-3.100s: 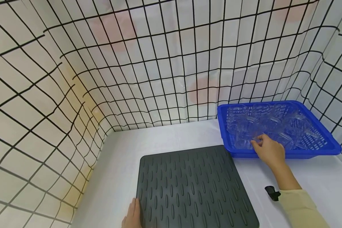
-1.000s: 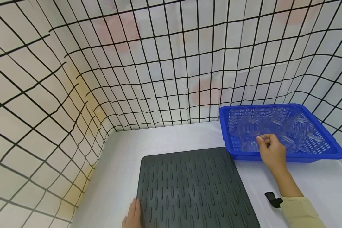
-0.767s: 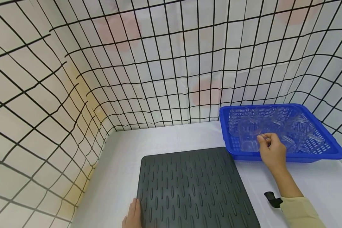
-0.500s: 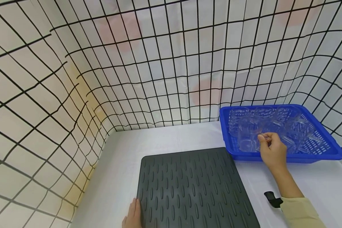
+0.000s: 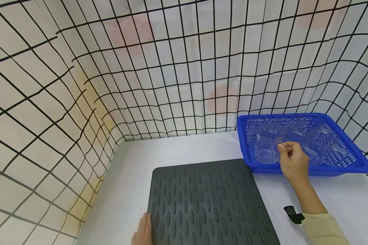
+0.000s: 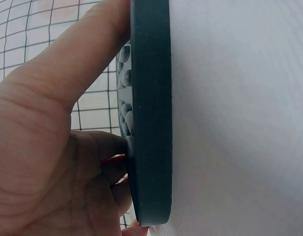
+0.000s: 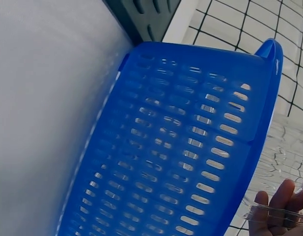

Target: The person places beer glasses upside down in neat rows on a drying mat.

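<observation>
My right hand (image 5: 294, 161) pinches the handle of a clear mug (image 5: 264, 149) over the near left part of the blue basket (image 5: 306, 169). The mug stands roughly upright; whether its base touches the basket floor I cannot tell. In the right wrist view, curled fingers (image 7: 276, 209) show at clear plastic or glass beyond the basket wall. My left hand (image 5: 143, 229) rests against the left edge of a dark grey ridged mat (image 5: 205, 200). The left wrist view shows its thumb and fingers touching the mat's edge and ridged face.
Several more clear mugs (image 5: 320, 136) lie in the basket, overlapping and hard to separate. Black wire mesh (image 5: 184, 68) stands along the back and sides of the white table (image 5: 171, 149). A small black device (image 5: 293, 215) sits at the right sleeve.
My right hand has shifted slightly, and the mug it holds has turned, its outline now clearer beside the fingers. The left hand and mat stay put; the view has drifted a little.
</observation>
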### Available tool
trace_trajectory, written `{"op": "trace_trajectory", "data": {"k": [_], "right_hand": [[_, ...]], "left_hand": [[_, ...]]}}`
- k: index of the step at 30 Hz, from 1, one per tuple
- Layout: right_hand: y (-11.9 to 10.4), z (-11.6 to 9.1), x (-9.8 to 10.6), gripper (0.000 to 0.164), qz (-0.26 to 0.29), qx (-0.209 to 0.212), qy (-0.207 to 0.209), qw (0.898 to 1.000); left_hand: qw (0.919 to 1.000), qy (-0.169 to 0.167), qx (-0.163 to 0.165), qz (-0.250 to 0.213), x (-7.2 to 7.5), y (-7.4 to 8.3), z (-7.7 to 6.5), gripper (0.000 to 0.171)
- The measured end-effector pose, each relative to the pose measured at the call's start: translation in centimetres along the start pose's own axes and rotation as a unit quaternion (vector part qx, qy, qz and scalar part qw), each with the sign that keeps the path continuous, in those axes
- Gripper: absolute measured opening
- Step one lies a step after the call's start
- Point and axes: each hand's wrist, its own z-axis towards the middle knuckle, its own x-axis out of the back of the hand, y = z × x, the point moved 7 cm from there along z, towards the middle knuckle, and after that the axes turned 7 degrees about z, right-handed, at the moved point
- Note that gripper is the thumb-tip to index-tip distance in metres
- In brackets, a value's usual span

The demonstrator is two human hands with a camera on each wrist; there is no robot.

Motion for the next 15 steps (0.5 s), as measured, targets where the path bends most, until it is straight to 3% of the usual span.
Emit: {"op": "trace_trajectory", "data": {"k": [4,11,15], "right_hand": [[-0.4,-0.1,0.1,0.025,0.003,0.003,0.003,1.0],[-1.4,-0.2,0.1,0.026,0.014,0.02,-0.001,1.0],[-1.8,-0.3,0.0,0.025,0.022,0.025,-0.007,0.999]], "left_hand": [[1.0,0.008,-0.003,0.003,0.0,0.1,-0.1,0.13],[0.9982,0.056,-0.017,0.015,0.2,0.2,-0.1,0.114],[0.9984,0.052,-0.016,0.015,0.2,0.2,-0.1,0.114]]}}
